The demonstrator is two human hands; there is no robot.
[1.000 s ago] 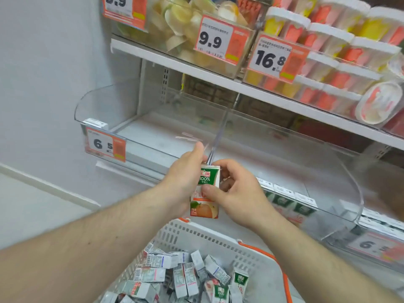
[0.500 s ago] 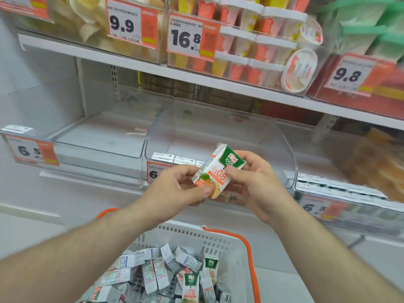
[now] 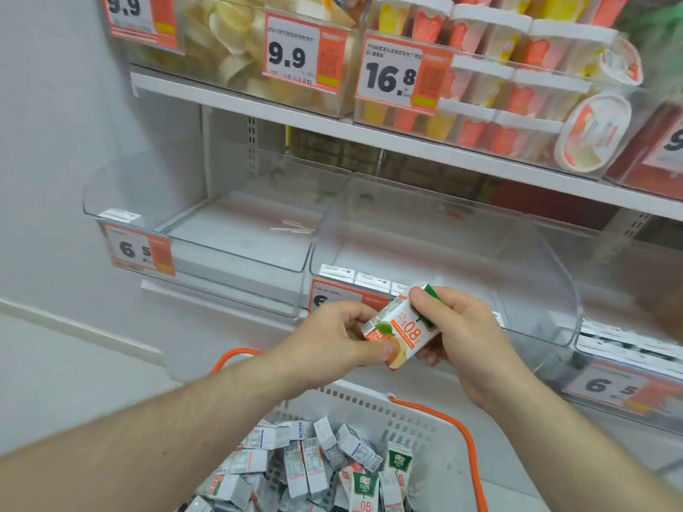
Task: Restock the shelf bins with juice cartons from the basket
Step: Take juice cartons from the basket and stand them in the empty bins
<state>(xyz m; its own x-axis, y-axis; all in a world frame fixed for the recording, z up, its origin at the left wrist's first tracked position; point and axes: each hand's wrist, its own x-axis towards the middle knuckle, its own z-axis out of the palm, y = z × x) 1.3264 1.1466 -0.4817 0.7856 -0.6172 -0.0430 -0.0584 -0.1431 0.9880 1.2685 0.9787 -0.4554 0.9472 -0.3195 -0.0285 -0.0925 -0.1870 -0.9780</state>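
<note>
A small juice carton (image 3: pixel 401 328), white, orange and green, lies tilted between both hands in front of the middle clear shelf bin (image 3: pixel 536 275). My left hand (image 3: pixel 332 345) pinches its lower end. My right hand (image 3: pixel 458 327) grips its green top end. Below, a white basket (image 3: pixel 425 419) with orange handles holds several more juice cartons (image 3: pixel 314 463). The left clear bin (image 3: pixel 236 253) holds no cartons. A few cartons line the front of the middle bin behind my hands.
The upper shelf (image 3: pixel 332 123) carries bins of packaged cups and snacks with price tags 9.9 and 16.8. A white wall (image 3: pixel 55 142) stands at the left. Another bin (image 3: pixel 628 356) with a 6.5 tag sits at the right.
The carton has tipped from upright to lying nearly sideways between my hands. It sits a little lower against the middle bin's front. The view swung right, then back left.
</note>
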